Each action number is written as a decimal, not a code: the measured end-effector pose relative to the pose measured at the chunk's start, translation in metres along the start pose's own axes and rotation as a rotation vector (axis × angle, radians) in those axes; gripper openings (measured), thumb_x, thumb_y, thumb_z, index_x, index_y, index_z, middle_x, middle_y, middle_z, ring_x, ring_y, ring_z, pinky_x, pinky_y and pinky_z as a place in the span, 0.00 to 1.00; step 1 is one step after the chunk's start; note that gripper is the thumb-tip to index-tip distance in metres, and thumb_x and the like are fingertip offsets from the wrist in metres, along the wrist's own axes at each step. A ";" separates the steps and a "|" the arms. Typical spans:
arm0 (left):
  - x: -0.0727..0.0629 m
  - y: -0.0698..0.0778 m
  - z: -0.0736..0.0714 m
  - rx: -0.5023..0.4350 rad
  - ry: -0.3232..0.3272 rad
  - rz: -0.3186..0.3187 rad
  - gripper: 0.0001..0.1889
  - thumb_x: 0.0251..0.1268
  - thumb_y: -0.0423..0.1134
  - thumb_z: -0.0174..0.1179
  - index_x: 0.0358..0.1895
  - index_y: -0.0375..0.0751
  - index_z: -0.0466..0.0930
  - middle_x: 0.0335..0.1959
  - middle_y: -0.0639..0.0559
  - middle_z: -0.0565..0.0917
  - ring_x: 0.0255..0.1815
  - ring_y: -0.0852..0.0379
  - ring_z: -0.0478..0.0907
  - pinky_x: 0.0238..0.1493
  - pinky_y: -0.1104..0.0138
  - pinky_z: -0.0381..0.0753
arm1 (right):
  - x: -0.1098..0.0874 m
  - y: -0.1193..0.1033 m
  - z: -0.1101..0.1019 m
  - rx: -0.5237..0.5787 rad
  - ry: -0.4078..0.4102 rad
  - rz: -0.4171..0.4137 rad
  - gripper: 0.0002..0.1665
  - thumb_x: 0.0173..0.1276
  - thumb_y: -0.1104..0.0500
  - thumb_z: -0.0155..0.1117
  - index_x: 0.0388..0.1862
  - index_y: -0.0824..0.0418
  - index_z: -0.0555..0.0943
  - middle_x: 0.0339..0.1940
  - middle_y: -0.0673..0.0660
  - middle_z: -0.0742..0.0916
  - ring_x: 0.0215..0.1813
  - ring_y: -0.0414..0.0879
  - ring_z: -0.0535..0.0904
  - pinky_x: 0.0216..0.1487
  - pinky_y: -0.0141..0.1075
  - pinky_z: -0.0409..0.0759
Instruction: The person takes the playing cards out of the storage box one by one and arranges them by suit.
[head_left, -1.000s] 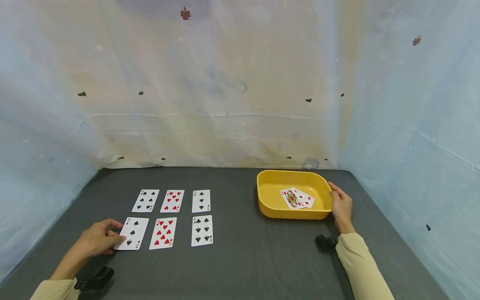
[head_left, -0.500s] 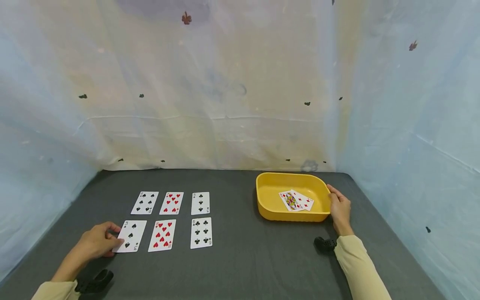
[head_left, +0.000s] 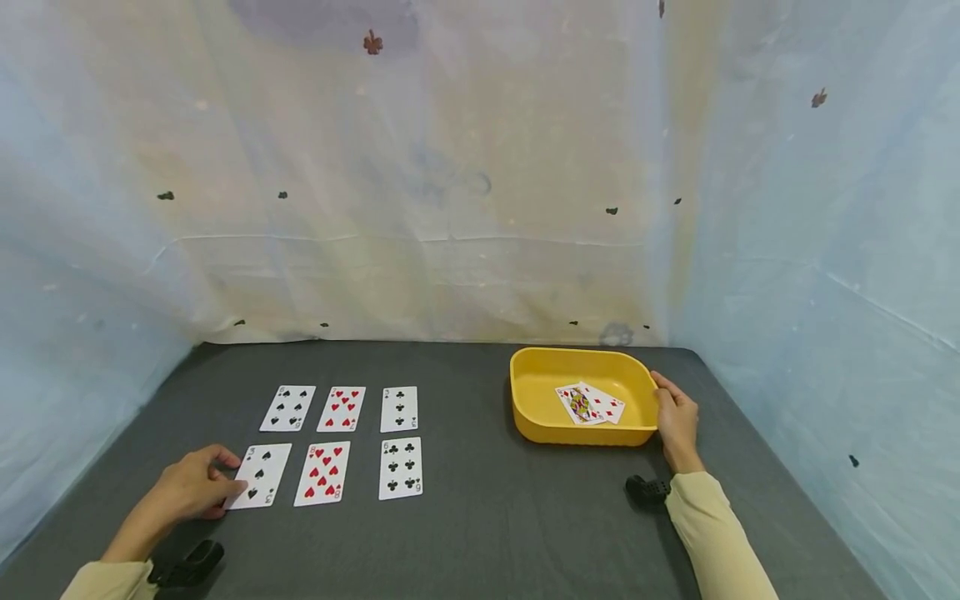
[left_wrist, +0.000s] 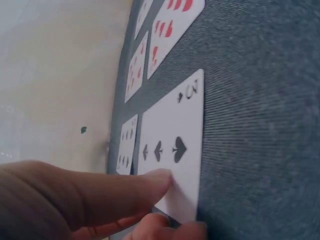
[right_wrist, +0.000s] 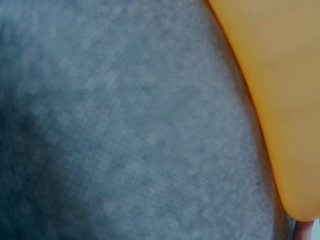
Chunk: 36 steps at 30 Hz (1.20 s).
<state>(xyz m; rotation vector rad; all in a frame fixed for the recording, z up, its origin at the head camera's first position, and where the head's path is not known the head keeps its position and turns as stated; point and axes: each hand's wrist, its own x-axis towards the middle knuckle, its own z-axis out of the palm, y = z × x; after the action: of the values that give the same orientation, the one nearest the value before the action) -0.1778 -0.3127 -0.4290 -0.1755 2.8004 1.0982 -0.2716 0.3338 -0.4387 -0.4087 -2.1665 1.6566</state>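
My left hand (head_left: 185, 489) pinches the near-left edge of a three of spades (head_left: 260, 477), thumb on its face and fingers at its edge. In the left wrist view the card (left_wrist: 172, 120) lies on the dark cloth, its pinched edge partly covered by the thumb (left_wrist: 115, 192). Over on the right, my right hand (head_left: 678, 425) grips the right rim of a yellow tray (head_left: 540, 421). Inside the tray a queen of diamonds (head_left: 577, 404) overlaps another diamond card (head_left: 611, 407). The right wrist view shows mostly cloth and the tray's side (right_wrist: 280, 90).
Beside the three of spades lie an eight of hearts (head_left: 322, 473) and a six of clubs (head_left: 401, 468). Behind them are a six of spades (head_left: 288, 408), a seven of hearts (head_left: 341, 409) and a three of clubs (head_left: 399, 409). Pale sheeting (head_left: 450, 167) hangs around the table.
The head view has tilted slightly, so everything sits a little lower in it. Both hands keep their hold, and the cards and tray show no clear movement.
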 end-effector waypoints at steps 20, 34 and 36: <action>0.004 0.023 -0.012 -0.203 -0.063 0.020 0.23 0.64 0.36 0.64 0.52 0.21 0.67 0.28 0.48 0.76 0.27 0.54 0.76 0.28 0.61 0.81 | -0.001 0.001 -0.001 -0.012 0.003 -0.003 0.24 0.79 0.56 0.42 0.70 0.61 0.71 0.69 0.61 0.72 0.65 0.53 0.70 0.55 0.31 0.75; 0.013 0.069 -0.001 -0.308 -0.134 0.218 0.27 0.67 0.45 0.62 0.60 0.29 0.67 0.39 0.39 0.77 0.38 0.45 0.79 0.37 0.58 0.79 | 0.000 0.002 0.000 -0.026 0.009 -0.038 0.24 0.79 0.58 0.42 0.69 0.63 0.71 0.69 0.62 0.72 0.67 0.55 0.69 0.63 0.48 0.68; 0.014 0.076 0.001 -0.317 -0.126 0.253 0.26 0.68 0.45 0.62 0.59 0.30 0.68 0.39 0.38 0.76 0.38 0.45 0.78 0.37 0.58 0.79 | -0.001 0.002 0.000 -0.028 0.011 -0.036 0.24 0.79 0.58 0.42 0.69 0.63 0.71 0.69 0.62 0.72 0.67 0.54 0.68 0.63 0.47 0.68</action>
<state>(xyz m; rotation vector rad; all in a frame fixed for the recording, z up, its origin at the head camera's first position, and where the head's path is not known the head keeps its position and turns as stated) -0.2036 -0.2568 -0.3814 0.2176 2.5715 1.5475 -0.2709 0.3339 -0.4407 -0.3832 -2.1787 1.6025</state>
